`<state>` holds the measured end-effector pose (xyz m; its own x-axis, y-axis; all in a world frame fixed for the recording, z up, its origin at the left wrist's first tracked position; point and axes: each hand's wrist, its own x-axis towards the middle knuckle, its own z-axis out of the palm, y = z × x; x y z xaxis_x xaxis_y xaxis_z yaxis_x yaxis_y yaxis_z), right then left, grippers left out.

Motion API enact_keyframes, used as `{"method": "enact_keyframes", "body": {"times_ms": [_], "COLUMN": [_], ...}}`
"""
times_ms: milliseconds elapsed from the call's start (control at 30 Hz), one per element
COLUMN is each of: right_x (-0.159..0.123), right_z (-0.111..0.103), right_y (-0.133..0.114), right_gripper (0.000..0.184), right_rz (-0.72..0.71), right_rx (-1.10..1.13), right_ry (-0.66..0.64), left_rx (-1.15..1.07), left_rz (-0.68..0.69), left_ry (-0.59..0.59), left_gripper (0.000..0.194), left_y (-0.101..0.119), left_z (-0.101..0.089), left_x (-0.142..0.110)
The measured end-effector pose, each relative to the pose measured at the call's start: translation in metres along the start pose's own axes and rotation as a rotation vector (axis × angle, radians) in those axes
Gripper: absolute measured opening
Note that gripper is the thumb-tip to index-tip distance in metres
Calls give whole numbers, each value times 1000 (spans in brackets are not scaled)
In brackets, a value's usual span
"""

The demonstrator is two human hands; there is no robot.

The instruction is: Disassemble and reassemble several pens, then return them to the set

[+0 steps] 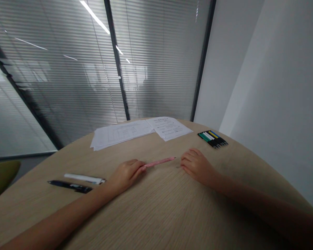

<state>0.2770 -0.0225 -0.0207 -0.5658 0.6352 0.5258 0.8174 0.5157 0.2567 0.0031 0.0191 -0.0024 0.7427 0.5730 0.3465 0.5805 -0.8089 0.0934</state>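
A pink pen (pixel 160 161) lies across the middle of the round wooden table (pixel 156 208). My left hand (pixel 126 174) rests on the table with its fingers pinched on the pen's left end. Just right of the pen's tip, my right hand (pixel 197 166) lies knuckles up with its fingers curled under, touching nothing I can make out. Both forearms stretch in from the near edge.
A white pen (pixel 85 178) and a black pen (pixel 70 186) lie to the left of my left hand. Printed sheets (pixel 122 133) and another sheet (pixel 169 127) lie at the far edge. Several coloured pens (pixel 212 139) lie side by side at the right. Blinds and a wall stand behind.
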Motion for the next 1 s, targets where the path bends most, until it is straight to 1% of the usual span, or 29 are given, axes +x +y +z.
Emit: {"method": "enact_keyframes", "body": {"times_ms": [133, 300, 400, 500, 667, 1000], "right_x": [1, 2, 2, 2, 2, 3], "right_z": [-7, -15, -17, -18, -19, -22], "right_y": [4, 3, 0, -2, -4, -11], "right_gripper": [13, 17, 16, 16, 17, 19], "right_rz": [96, 65, 53, 51, 42, 8], "right_rx": [-8, -48, -46, -42, -43, -1], "right_ry": [114, 172, 204, 207, 195, 195], "left_rx": [2, 2, 7, 13, 12, -25], "left_rz": [5, 33, 55, 65, 69, 96], "left_ry": [-2, -2, 6, 24, 21, 24], "left_gripper": [37, 37, 39, 39, 38, 30], "left_y": [-1, -1, 0, 0, 0, 0], "left_z": [1, 1, 1, 1, 1, 1], "left_x": [0, 0, 0, -1, -1, -2]}}
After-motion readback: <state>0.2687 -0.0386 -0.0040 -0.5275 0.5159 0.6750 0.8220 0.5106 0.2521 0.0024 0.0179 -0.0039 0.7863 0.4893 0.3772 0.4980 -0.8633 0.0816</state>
